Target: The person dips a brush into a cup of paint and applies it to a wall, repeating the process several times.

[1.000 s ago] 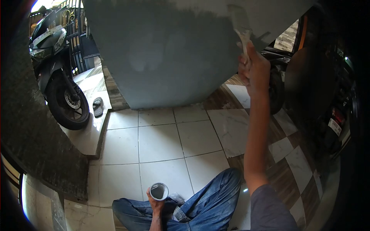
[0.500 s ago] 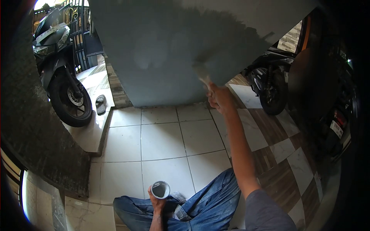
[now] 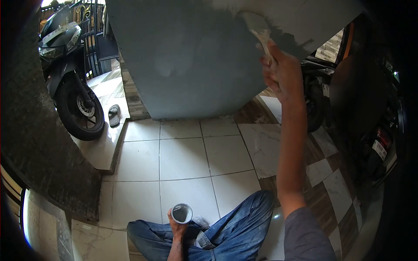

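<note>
My right hand (image 3: 282, 71) grips a paintbrush (image 3: 262, 35) by its handle, arm stretched forward. The bristles touch the wall (image 3: 183, 65) near the upper edge of its dark grey painted area. Above and to the right of that edge the wall surface is a lighter grey. In my left hand (image 3: 176, 227), low over my crossed legs, is a small cup (image 3: 181, 213) with grey paint inside, held upright with its opening facing up.
A motorcycle (image 3: 76, 87) stands at the left near a sandal (image 3: 114, 115). More motorcycles (image 3: 379, 145) are parked on the right. White floor tiles (image 3: 185, 156) lie between me and the wall, with a dark rough wall (image 3: 48, 174) at the left.
My right hand has moved up and to the right with the paintbrush, from the middle of the painted area to its upper edge. My left hand and the cup stay nearly still.
</note>
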`<state>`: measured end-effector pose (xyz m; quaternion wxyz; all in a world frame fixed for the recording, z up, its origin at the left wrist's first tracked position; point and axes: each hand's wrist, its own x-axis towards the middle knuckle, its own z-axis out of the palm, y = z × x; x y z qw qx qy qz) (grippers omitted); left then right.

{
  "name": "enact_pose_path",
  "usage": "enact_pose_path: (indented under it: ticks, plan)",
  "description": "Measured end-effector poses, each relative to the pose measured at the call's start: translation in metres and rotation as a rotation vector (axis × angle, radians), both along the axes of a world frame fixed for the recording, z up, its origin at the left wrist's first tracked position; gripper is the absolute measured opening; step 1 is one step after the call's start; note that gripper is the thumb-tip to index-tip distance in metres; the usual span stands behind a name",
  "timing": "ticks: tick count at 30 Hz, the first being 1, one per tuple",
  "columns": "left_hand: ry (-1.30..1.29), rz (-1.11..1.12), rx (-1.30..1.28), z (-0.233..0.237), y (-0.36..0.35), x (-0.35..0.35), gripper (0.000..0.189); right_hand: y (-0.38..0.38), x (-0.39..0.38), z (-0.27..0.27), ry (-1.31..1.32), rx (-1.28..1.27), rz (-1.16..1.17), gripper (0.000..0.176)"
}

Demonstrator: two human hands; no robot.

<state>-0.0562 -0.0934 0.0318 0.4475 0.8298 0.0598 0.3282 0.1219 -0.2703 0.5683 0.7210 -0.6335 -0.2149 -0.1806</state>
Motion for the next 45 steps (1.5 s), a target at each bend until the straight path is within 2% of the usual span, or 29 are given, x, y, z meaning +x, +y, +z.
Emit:
enact_pose_path:
  ticks: [2, 5, 7, 9, 11, 13, 14, 15, 16, 17, 19, 20, 22, 23, 25, 26, 27, 29, 31, 33, 45]
  plan:
    - [0.004, 0.027, -0.033, 0.002, 0.002, 0.001, 0.038, 0.007, -0.007, -0.011, -0.032, 0.024, 0.017, 0.031]
    - [-0.002, 0.039, 0.06, 0.007, 0.004, -0.001, 0.043, 0.017, 0.008, -0.032, -0.112, 0.1, -0.009, 0.033]
    - [-0.003, -0.005, -0.093, 0.004, 0.003, -0.003, 0.045, 0.024, 0.035, -0.05, 0.039, 0.082, 0.012, 0.034]
    - [0.034, 0.022, -0.111, -0.017, 0.0, 0.0, 0.048, 0.024, 0.059, -0.084, 0.114, 0.062, 0.027, 0.034]
    - [-0.018, -0.03, -0.319, -0.013, -0.002, 0.001, 0.05, 0.028, 0.068, -0.11, 0.217, 0.025, 0.074, 0.034]
    - [-0.014, 0.004, -0.064, -0.001, 0.005, 0.004, 0.049, 0.016, 0.07, -0.147, 0.492, -0.179, 0.119, 0.034]
    - [0.034, -0.007, 0.003, -0.012, 0.01, 0.001, 0.049, 0.01, 0.063, -0.173, 0.584, -0.218, 0.149, 0.034]
    - [0.095, -0.014, -0.03, -0.011, 0.01, 0.001, 0.05, 0.003, 0.052, -0.195, 0.583, -0.411, 0.136, 0.033]
    - [0.064, 0.093, -0.059, -0.003, 0.006, -0.001, 0.052, -0.003, 0.043, -0.215, 0.552, -0.601, 0.134, 0.032]
    - [0.056, 0.096, -0.133, -0.008, 0.006, -0.001, 0.054, -0.009, 0.033, -0.236, 0.604, -0.634, 0.17, 0.032]
    - [0.056, 0.065, -0.215, -0.006, 0.006, 0.0, 0.058, -0.025, 0.005, -0.269, 0.454, -1.038, 0.245, 0.029]
    - [0.025, 0.065, -0.239, -0.003, 0.005, 0.002, 0.062, -0.027, -0.008, -0.281, 0.485, -1.051, 0.267, 0.029]
    - [0.034, 0.028, -0.234, 0.0, 0.002, 0.003, 0.069, -0.024, -0.032, -0.296, 0.019, -1.194, 0.469, 0.027]
    - [0.037, 0.008, -0.18, 0.004, 0.002, 0.004, 0.07, -0.021, -0.04, -0.299, 0.039, -1.194, 0.474, 0.027]
    - [0.032, -0.035, -0.138, 0.012, 0.001, 0.004, 0.071, -0.011, -0.055, -0.301, -0.183, -1.516, 0.543, 0.027]
    - [0.013, -0.072, -0.093, 0.014, 0.0, 0.003, 0.072, -0.002, -0.063, -0.3, -0.168, -1.611, 0.555, 0.026]
    - [0.025, -0.076, -0.098, 0.014, -0.001, 0.003, 0.072, 0.004, -0.068, -0.305, -0.154, -1.611, 0.561, 0.026]
    - [-0.024, -0.135, -0.142, 0.019, 0.001, 0.004, 0.071, 0.014, -0.074, -0.319, -0.315, -1.729, 0.551, 0.027]
    - [-0.043, -0.253, -0.114, 0.032, 0.004, 0.005, 0.072, 0.02, -0.079, -0.336, -0.355, -1.753, 0.548, 0.028]
    - [-0.025, -0.168, -0.118, 0.013, 0.0, 0.003, 0.073, 0.024, -0.083, -0.347, -0.391, -1.773, 0.506, 0.026]
    - [-0.056, -0.232, -0.08, 0.013, -0.001, 0.001, 0.083, 0.026, -0.097, -0.38, -0.377, -1.767, 0.53, 0.025]
